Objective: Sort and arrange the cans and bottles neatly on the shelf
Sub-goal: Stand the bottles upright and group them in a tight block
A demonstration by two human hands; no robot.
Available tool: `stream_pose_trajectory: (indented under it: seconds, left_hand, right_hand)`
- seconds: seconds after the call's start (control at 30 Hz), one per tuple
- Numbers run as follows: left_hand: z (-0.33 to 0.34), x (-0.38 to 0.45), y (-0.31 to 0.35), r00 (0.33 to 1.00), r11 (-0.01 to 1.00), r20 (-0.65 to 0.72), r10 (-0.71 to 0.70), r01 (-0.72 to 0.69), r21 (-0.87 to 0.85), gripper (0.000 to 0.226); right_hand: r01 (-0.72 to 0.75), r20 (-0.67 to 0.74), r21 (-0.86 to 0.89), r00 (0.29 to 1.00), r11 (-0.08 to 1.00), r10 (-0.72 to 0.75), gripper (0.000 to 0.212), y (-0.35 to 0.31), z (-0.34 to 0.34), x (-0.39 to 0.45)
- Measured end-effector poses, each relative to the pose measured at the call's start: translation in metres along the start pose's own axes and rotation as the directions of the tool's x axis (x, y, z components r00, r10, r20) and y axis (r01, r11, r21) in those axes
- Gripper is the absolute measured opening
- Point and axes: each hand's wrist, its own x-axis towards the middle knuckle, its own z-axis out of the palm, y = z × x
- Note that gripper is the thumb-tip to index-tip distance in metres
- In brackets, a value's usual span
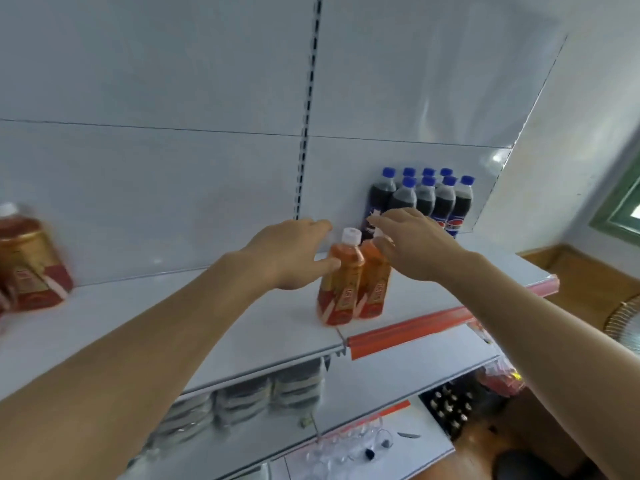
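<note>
two orange bottles (349, 282) stand upright, caps up; left hand (291, 254) and right hand (412, 244) loosely spread beside them

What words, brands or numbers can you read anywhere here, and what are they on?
cola bottles: round red, white and blue logo on the labels; no lettering legible.
two orange bottles: label print blurred, unreadable.
large bottle at far left: label smeared by motion, unreadable.
red shelf-edge strip: no text visible.
</note>
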Motion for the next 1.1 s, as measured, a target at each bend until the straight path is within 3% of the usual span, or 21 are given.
stream_pose_trajectory:
  seconds: [0.17,0.33,0.53,0.73,0.9,1.1]
  left_hand:
    - [0.024,0.04,0.029,0.999,0.996,-0.018,-0.045,0.043,-0.078,0.082]
    - [0.038,0.063,0.041,0.991,0.995,-0.108,-0.082,0.075,-0.073,0.047]
    - [0.03,0.046,0.015,0.977,0.989,-0.159,-0.139,0.13,-0.069,0.034]
    - [0.01,-0.007,-0.04,0.958,0.967,-0.135,-0.254,0.253,-0.031,0.04]
    - [-0.016,-0.074,-0.098,0.931,0.928,-0.088,-0.354,0.361,0.092,0.04]
    - [-0.049,-0.159,-0.158,0.889,0.88,-0.062,-0.454,0.458,0.124,0.04]
  right_hand:
    - [0.05,0.121,0.122,0.99,0.991,-0.065,0.056,0.034,0.014,0.014]
    - [0.08,0.036,0.252,0.995,0.965,-0.091,0.04,0.041,0.028,0.032]
    - [0.179,-0.054,0.194,0.984,0.965,-0.171,0.043,0.023,0.024,0.039]
    - [0.303,-0.099,0.233,0.953,0.924,-0.287,0.044,-0.046,0.018,0.049]
    - [0.41,-0.146,0.259,0.912,0.875,-0.384,0.04,-0.128,0.016,0.061]
    - [0.498,-0.185,0.285,0.867,0.819,-0.462,0.041,-0.23,0.01,0.079]
